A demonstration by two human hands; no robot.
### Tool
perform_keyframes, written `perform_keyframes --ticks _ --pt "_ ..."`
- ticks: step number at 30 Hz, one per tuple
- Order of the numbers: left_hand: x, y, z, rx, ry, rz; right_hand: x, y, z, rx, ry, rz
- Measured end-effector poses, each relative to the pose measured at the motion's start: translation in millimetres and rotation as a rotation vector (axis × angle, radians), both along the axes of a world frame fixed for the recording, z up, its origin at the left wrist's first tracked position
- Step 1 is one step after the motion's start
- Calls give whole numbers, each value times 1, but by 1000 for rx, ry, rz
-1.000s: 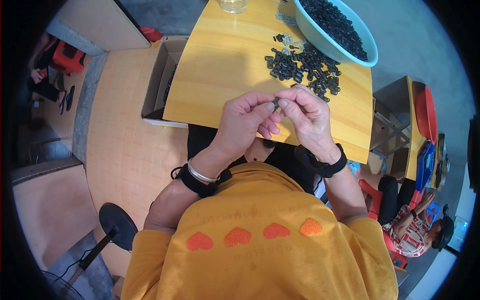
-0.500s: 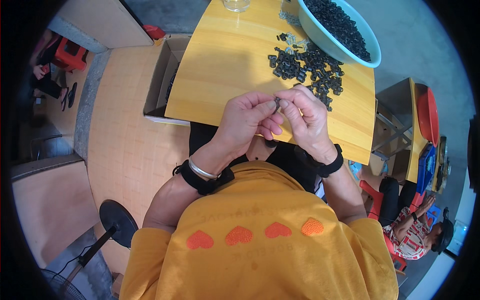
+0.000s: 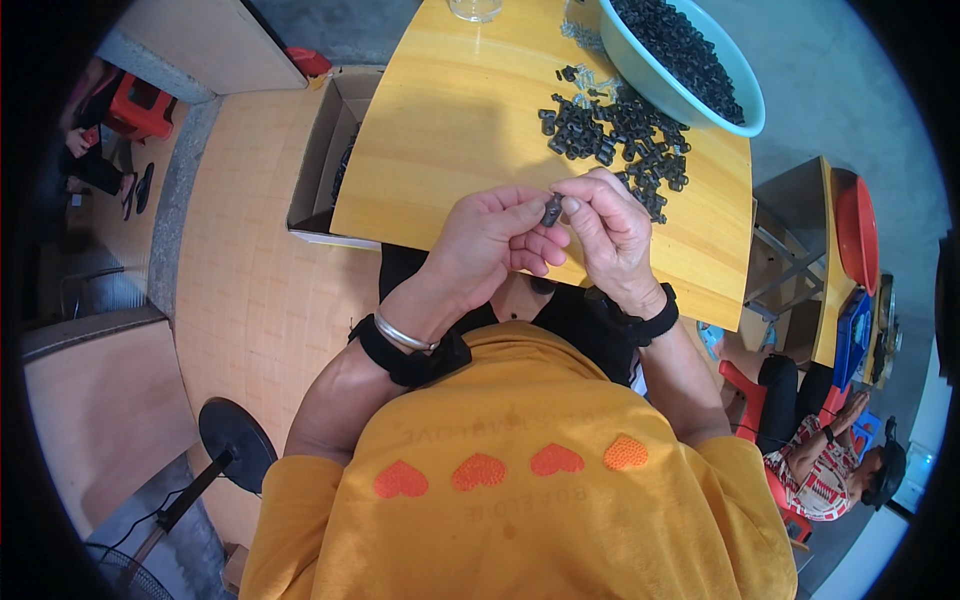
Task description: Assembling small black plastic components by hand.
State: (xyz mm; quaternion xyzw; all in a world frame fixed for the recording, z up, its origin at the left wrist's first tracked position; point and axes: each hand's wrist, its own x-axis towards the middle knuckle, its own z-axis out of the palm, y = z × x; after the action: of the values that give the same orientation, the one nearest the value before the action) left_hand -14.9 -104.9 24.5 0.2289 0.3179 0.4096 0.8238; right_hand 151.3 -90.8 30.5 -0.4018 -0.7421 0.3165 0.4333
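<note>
Between my two hands, over the near edge of the wooden table point(image 3: 440, 150), is a small black plastic part point(image 3: 552, 211). My left hand point(image 3: 488, 238) is closed on it with thumb and forefinger, the other fingers curled beneath. My right hand point(image 3: 613, 232) pinches at the part's upper right side; whether its fingertips hold a further tiny piece cannot be made out. Just beyond my right hand lies a loose pile of similar black plastic parts point(image 3: 625, 135). Small silvery pieces, seemingly screws point(image 3: 583, 38), lie scattered beyond the pile.
A light blue basin point(image 3: 655, 88) full of black parts stands at the far right. A clear glass point(image 3: 475, 10) is at the back. An open cardboard box point(image 3: 306, 190) adjoins the table's left side. Someone sits at the right point(image 3: 815, 470); a black fan stand point(image 3: 225, 455) is lower left.
The black part shows more plainly between my fingers now, as my right fingertips have shifted slightly right and my hands have parted a little. The pile and basin look the same.
</note>
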Motion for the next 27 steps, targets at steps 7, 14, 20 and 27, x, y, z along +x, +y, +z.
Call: perform_keyframes --ticks 7,14,20,27 --pt "4 -1 -2 31 86 32 -2 -1 -1 44 -21 3" --pt "7 -1 -2 107 167 100 -5 -6 -5 18 42 -9" --pt "7 -2 -3 119 130 112 -6 -8 -9 -130 126 -23" --pt "4 1 -9 91 71 75 -9 -12 -6 14 -76 -72"
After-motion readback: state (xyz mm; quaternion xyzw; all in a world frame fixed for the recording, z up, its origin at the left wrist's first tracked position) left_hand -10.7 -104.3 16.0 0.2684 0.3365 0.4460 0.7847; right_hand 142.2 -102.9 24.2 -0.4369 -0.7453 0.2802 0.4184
